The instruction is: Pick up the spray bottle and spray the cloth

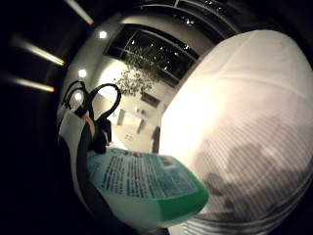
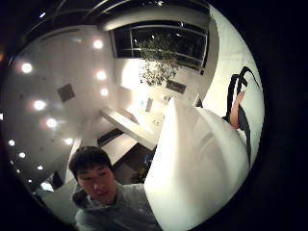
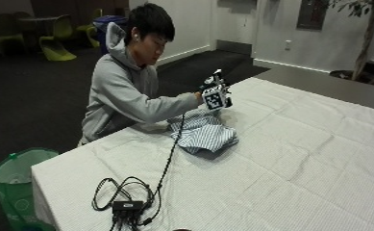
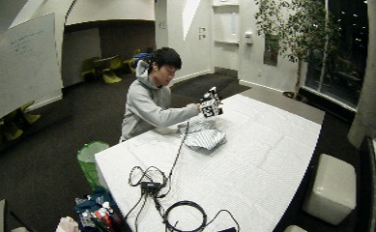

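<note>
One bottle point(image 1: 146, 188), held up in one gloved hand point(image 3: 215, 96). One striped cloth point(image 3: 202, 132) lies on one table point(image 3: 302, 159). One green bin point(image 3: 14, 185) stands beside the table.

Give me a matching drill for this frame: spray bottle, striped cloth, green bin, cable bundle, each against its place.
Things:
1. spray bottle
2. striped cloth
3. green bin
4. cable bundle

Places:
A. on the floor beside the table's end
B. raised above the table, in the gloved right hand
C. crumpled on the tablecloth in front of the person
D. on the tablecloth near the table's near end

Pairs: 1-B, 2-C, 3-A, 4-D
</note>
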{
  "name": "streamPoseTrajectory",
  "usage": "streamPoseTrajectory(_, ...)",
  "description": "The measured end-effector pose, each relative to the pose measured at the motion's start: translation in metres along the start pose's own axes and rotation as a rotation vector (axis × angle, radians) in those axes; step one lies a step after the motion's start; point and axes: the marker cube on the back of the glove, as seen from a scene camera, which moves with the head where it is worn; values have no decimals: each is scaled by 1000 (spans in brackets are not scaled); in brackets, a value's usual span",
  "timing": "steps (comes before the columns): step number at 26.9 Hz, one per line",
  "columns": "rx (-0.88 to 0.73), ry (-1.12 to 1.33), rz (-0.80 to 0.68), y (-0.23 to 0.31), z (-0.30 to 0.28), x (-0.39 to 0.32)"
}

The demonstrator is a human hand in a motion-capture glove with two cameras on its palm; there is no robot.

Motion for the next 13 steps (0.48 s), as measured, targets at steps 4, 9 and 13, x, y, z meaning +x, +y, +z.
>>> streamPoseTrajectory(4, -108, 90, -13, 14, 26, 22)
streamPoseTrajectory(9, -123, 23, -13, 11, 26, 7)
streamPoseTrajectory(13, -220, 33, -12, 21, 12, -3)
